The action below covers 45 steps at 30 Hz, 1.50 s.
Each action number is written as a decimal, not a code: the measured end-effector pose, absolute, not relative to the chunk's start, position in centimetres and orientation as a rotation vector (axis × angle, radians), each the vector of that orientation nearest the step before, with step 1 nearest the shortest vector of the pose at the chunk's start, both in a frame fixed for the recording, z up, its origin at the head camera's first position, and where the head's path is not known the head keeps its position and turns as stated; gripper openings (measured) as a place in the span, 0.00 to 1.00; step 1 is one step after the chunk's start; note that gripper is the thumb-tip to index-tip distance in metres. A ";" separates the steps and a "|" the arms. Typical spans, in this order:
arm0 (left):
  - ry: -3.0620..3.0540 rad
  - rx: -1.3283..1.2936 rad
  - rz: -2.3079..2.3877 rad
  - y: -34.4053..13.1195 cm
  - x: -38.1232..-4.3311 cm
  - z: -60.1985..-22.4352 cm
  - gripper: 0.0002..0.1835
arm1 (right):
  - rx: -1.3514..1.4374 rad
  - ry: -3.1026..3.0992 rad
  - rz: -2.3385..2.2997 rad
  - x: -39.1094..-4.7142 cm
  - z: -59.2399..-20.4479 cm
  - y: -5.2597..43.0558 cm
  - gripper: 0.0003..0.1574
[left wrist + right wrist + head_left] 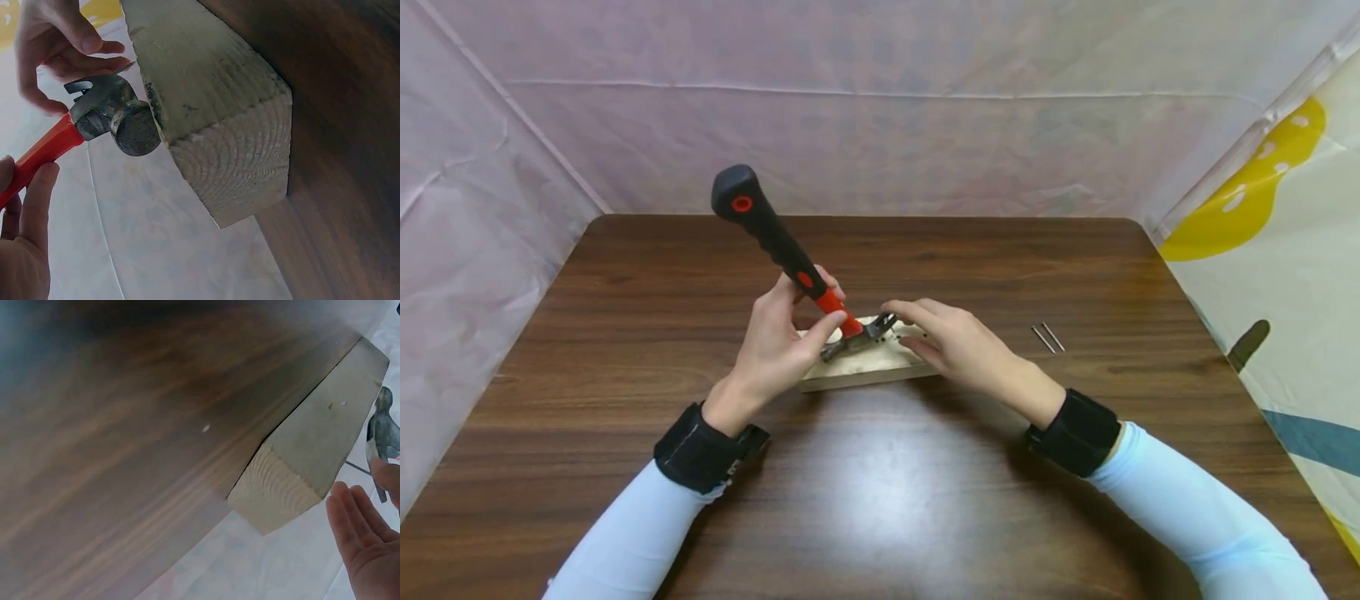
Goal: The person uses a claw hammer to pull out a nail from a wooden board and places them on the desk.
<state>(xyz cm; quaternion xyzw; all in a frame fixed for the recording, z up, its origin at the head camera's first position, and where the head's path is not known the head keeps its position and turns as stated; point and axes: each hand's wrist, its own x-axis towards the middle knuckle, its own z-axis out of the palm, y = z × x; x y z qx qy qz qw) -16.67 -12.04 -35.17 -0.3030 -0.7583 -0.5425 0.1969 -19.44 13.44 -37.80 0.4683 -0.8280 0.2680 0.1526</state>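
My left hand (775,337) grips a claw hammer (778,246) low on its handle, by the red neck, with the black grip slanting up to the left. The hammer's steel head (100,103) is down at the top face of a pale wooden block (868,364), its round striking face close to the wood. A thin nail (357,467) sticks out of the block beside the claw. My right hand (958,342) hovers over the block's right part, fingers loosely bent and spread, fingertips right at the claw (883,325). Nothing shows pinched between them.
Two loose nails (1048,337) lie on the brown wooden table (880,500) to the right of the block. Small dark holes or nail heads mark the block's top. Pale cloth (880,150) hangs behind the table, and a patterned cloth (1300,292) is at the right.
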 end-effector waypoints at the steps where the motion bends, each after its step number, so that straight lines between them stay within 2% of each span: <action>1: -2.120 -0.850 -1.518 -12.0 -16.7 -35.1 0.22 | 1.346 -2.367 0.766 -19.4 -37.8 13.3 0.30; 7: -2.112 -0.867 -1.542 -11.9 -16.7 -35.1 0.22 | 1.343 -2.339 0.753 -19.3 -37.6 13.0 0.23; 24: -2.100 -0.869 -1.572 -12.0 -16.6 -35.4 0.22 | 1.346 -2.343 0.747 -19.4 -37.4 11.8 0.17; 45: -2.107 -0.868 -1.586 -12.1 -16.7 -35.3 0.22 | 1.305 -2.308 0.749 -19.5 -37.4 11.7 0.16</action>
